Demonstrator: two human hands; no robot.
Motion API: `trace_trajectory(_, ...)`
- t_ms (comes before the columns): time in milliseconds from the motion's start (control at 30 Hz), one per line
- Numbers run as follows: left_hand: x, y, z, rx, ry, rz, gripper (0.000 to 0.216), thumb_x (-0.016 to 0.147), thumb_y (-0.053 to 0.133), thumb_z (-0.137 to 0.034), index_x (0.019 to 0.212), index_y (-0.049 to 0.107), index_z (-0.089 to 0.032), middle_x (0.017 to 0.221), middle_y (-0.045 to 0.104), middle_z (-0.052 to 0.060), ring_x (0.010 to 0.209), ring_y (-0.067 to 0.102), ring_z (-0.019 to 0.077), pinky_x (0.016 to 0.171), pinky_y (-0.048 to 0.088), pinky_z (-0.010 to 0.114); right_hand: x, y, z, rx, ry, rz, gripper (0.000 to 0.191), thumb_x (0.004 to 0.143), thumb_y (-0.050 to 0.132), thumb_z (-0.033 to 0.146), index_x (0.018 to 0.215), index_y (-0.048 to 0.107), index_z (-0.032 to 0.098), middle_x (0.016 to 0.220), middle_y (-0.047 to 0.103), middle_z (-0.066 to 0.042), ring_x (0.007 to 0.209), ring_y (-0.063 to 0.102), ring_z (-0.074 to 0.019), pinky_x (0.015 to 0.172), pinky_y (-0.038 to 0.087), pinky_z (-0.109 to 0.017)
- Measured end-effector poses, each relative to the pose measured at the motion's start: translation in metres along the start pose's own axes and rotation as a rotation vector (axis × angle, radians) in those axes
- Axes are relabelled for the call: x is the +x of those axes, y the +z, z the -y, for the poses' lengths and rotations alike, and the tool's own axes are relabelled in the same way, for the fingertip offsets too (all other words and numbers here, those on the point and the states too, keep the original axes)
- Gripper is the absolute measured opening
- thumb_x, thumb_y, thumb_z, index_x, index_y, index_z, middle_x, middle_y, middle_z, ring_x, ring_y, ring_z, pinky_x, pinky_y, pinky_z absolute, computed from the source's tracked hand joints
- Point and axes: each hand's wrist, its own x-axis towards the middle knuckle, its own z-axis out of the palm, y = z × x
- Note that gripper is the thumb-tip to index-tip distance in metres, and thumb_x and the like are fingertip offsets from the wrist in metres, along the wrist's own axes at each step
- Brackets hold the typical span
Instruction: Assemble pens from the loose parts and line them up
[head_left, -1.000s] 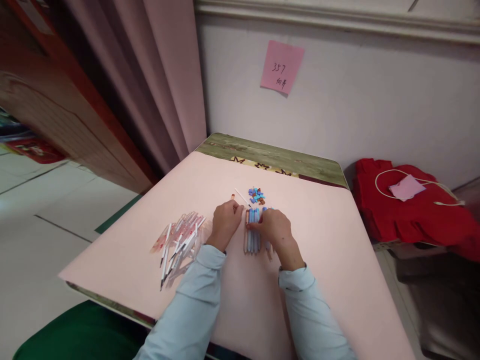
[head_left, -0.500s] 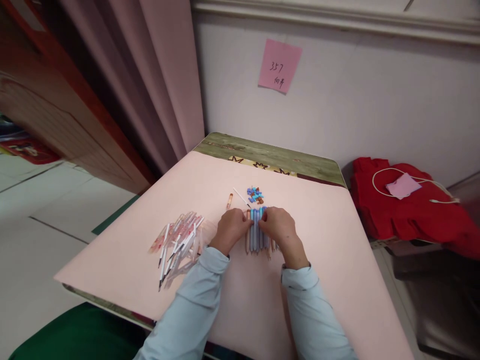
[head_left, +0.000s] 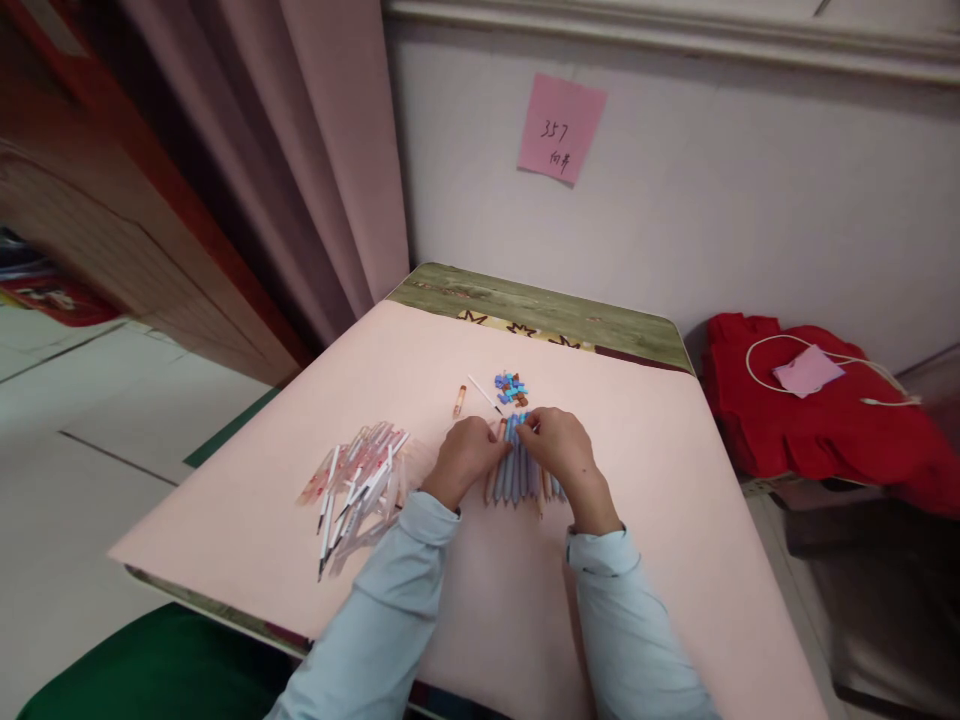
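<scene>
A row of slim pens [head_left: 519, 478], with lilac, blue and brownish barrels, lies side by side on the pink table cover. My left hand [head_left: 466, 458] is closed at the row's left edge, thumb and fingers pressed against the pens. From the right, my right hand [head_left: 561, 446] pinches the upper ends of the pens, and its fingers partly cover them. Just beyond the row sits a small pile of blue and brown pieces [head_left: 511, 388]. A white refill [head_left: 484, 394] with a dark tip and a short orange-brown tube [head_left: 460, 402] lie to the left of that pile.
Left of my hands is a heap of pinkish clear tubes [head_left: 367, 450] and white refills [head_left: 328, 500]. The pink cover [head_left: 660, 480] leaves a green wood-patterned strip [head_left: 540, 300] bare by the wall. A red cloth [head_left: 780, 440] with a white cable stands at the right.
The pens' upper ends have drawn closer together while their lower ends fan out slightly. Both hands have shifted only a little, and the loose heap stays put.
</scene>
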Motion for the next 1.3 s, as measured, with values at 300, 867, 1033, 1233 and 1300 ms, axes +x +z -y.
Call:
trace_trajectory(300, -0.004, -0.005, 0.005, -0.550, -0.005, 0.005, 0.030, 0.070, 0.066, -0.033, 0.049, 0.051, -0.018, 0.040, 0.038, -0.006, 0.040, 0.034, 0.0082, 0.046, 0.022, 0.026, 0.000, -0.007, -0.007, 0.133, -0.005, -0.076, 0.021, 0.086, 0.056, 0.034, 0.078, 0.071, 0.022, 0.079, 0.072, -0.006, 0.075, 0.063, -0.0193, 0.062, 0.036, -0.027)
trace_trajectory(867, -0.008, -0.015, -0.004, -1.382, 0.213, 0.038, 0.040, 0.079, 0.070, -0.045, 0.104, 0.071, -0.013, 0.066, 0.059, 0.001, 0.077, 0.061, 0.0155, 0.082, 0.048, 0.029, -0.001, 0.009, 0.009, 1.352, -0.072, 0.561, 0.039, 0.080, 0.060, 0.055, 0.081, 0.061, 0.016, 0.052, 0.021, 0.012, 0.044, 0.010, -0.0058, 0.042, 0.008, -0.022)
trace_trajectory(1033, -0.006, -0.012, -0.003, -1.567, 0.211, 0.082, 0.032, 0.077, 0.075, -0.038, 0.096, 0.073, -0.013, 0.070, 0.065, 0.003, 0.082, 0.065, 0.0166, 0.088, 0.049, 0.031, -0.001, 0.014, 0.012, 1.424, -0.110, 0.634, 0.041, 0.077, 0.063, 0.060, 0.078, 0.053, 0.021, 0.053, 0.018, 0.013, 0.045, 0.007, -0.0065, 0.042, 0.008, -0.022)
trace_trajectory(1233, -0.002, -0.005, -0.003, -1.614, 0.145, -0.097, 0.022, 0.074, 0.076, -0.034, 0.084, 0.073, -0.015, 0.086, 0.072, 0.006, 0.084, 0.067, 0.0160, 0.086, 0.050, 0.030, -0.004, 0.021, 0.022, 0.954, -0.313, 0.087, 0.039, 0.090, 0.051, 0.052, 0.069, 0.058, 0.020, 0.054, 0.043, 0.005, 0.051, 0.039, -0.0105, 0.052, 0.030, -0.022)
trace_trajectory(1300, -0.001, -0.004, -0.002, -1.604, 0.131, -0.142, 0.021, 0.073, 0.076, -0.034, 0.082, 0.073, -0.015, 0.086, 0.073, 0.006, 0.089, 0.067, 0.0174, 0.088, 0.050, 0.029, -0.006, 0.020, 0.024, 0.718, -0.363, -0.085, 0.032, 0.092, 0.052, 0.044, 0.077, 0.068, 0.021, 0.062, 0.057, 0.002, 0.060, 0.050, -0.0129, 0.061, 0.036, -0.023)
